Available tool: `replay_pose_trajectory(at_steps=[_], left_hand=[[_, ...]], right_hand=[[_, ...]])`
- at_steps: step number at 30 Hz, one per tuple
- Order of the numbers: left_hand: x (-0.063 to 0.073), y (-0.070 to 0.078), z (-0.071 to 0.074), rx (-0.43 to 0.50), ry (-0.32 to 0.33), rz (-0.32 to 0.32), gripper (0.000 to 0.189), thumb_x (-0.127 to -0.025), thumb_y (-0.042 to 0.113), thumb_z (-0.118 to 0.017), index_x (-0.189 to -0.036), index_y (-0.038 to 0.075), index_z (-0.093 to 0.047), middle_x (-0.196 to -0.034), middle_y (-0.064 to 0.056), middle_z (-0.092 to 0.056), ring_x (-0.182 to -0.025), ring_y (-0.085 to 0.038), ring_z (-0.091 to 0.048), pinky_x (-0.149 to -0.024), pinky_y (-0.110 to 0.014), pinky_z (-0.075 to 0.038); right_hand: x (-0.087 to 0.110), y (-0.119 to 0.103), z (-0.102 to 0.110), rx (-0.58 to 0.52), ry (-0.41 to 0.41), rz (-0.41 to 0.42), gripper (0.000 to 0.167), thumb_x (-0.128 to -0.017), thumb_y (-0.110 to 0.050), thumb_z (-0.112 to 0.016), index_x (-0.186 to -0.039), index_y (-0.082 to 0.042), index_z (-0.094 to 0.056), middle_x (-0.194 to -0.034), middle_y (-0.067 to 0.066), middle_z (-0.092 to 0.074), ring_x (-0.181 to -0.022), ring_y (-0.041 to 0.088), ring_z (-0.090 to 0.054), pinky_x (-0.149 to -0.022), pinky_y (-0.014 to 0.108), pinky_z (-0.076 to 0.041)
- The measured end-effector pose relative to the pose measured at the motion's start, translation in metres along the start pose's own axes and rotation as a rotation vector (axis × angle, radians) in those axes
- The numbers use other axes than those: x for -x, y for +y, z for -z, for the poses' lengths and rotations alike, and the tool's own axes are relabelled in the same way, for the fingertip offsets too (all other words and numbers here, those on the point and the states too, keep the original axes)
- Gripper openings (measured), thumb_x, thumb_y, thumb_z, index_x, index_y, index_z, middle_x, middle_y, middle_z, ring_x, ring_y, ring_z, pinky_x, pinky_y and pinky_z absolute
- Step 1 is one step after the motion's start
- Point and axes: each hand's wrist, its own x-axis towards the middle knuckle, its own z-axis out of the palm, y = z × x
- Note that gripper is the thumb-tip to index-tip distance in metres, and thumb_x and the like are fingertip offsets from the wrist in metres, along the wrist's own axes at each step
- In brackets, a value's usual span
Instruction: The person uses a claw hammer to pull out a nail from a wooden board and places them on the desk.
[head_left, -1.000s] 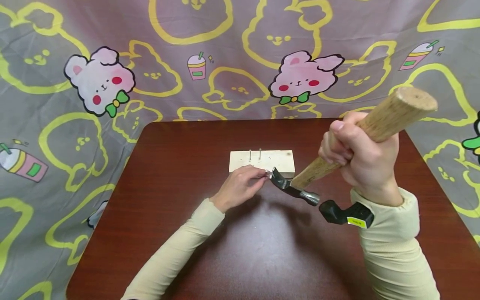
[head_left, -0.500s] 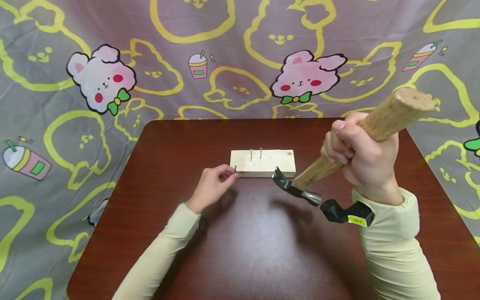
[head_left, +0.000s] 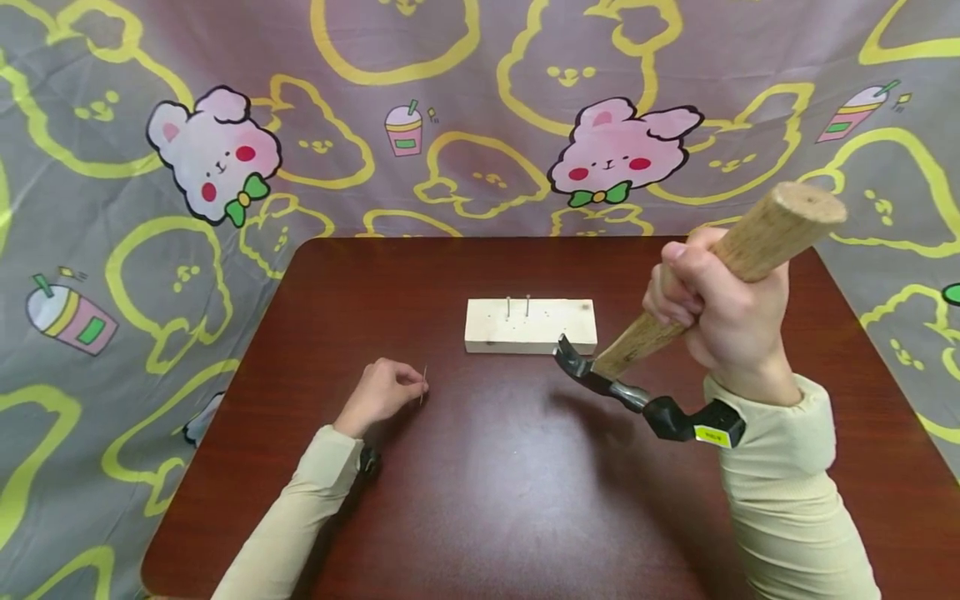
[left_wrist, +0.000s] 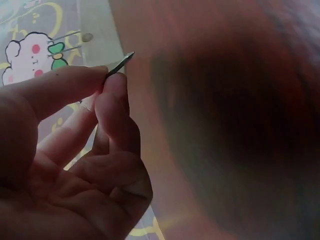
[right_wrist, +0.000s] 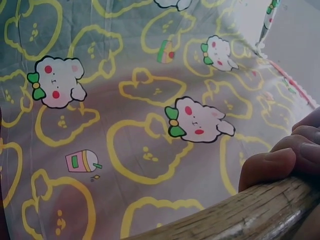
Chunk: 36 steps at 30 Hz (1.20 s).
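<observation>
Between thumb and fingers my left hand [head_left: 382, 393] pinches a thin nail [head_left: 424, 385], left of the wooden block and over the table. Its pointed end [left_wrist: 129, 57] sticks out past the fingertips in the left wrist view. My right hand [head_left: 723, 308] grips the wooden handle of a claw hammer [head_left: 637, 343], head down and claw toward the block. A pale wooden block [head_left: 487, 321] lies flat at the table's far middle, with two nails [head_left: 527, 306] standing upright in it and several small holes. In the right wrist view, fingers [right_wrist: 270, 167] wrap over the handle.
The dark red-brown table [head_left: 465, 500] has rounded corners. A grey patterned cloth [head_left: 480, 100] hangs behind it and along both sides. A black wrist camera [head_left: 693, 419] sits on the right sleeve, close to the hammer head.
My left hand has moved left and toward me, away from the block's front, carrying the nail. The right hand still holds the hammer in nearly the same place.
</observation>
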Motion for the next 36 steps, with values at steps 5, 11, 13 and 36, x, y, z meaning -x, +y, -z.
replay_pose_trajectory(at_steps=[5, 11, 13, 36], left_hand=[[0.0003, -0.0038, -0.0022, -0.049, 0.016, 0.031, 0.009, -0.078, 0.02, -0.075, -0.078, 0.011, -0.076, -0.078, -0.003, -0.074, -0.071, -0.015, -0.062, -0.066, -0.03, -0.05], [-0.0013, -0.006, -0.0049, -0.056, 0.021, 0.106, 0.016, -0.074, 0.02, -0.078, -0.084, 0.009, -0.075, -0.077, -0.004, -0.073, -0.073, -0.017, -0.065, -0.068, -0.032, -0.052], [-0.0026, -0.0062, -0.0057, -0.061, 0.023, 0.121, 0.016, -0.073, 0.021, -0.078, -0.083, 0.009, -0.075, -0.076, -0.003, -0.073, -0.073, -0.017, -0.065, -0.068, -0.032, -0.052], [-0.0041, -0.0075, -0.0044, -0.084, 0.023, 0.137, 0.02, -0.075, 0.021, -0.077, -0.086, 0.005, -0.073, -0.08, -0.007, -0.073, -0.076, -0.02, -0.067, -0.072, -0.036, -0.054]], right_hand=[[0.0001, 0.002, 0.0011, 0.003, 0.007, 0.005, 0.028, -0.083, 0.018, -0.039, -0.059, 0.004, -0.039, -0.043, 0.005, -0.026, -0.033, 0.017, -0.023, -0.034, 0.033, -0.02], [0.0, 0.0038, 0.0025, 0.015, 0.0, 0.004, 0.027, -0.082, 0.019, -0.039, -0.059, 0.005, -0.041, -0.043, 0.006, -0.027, -0.033, 0.017, -0.024, -0.033, 0.032, -0.02], [-0.0002, 0.0041, 0.0027, 0.024, -0.003, 0.007, 0.027, -0.082, 0.019, -0.039, -0.059, 0.005, -0.041, -0.042, 0.006, -0.027, -0.033, 0.017, -0.024, -0.033, 0.032, -0.02], [-0.0012, 0.0076, 0.0032, 0.038, -0.004, 0.005, 0.027, -0.082, 0.018, -0.04, -0.059, 0.005, -0.04, -0.043, 0.006, -0.028, -0.033, 0.017, -0.025, -0.033, 0.032, -0.02]])
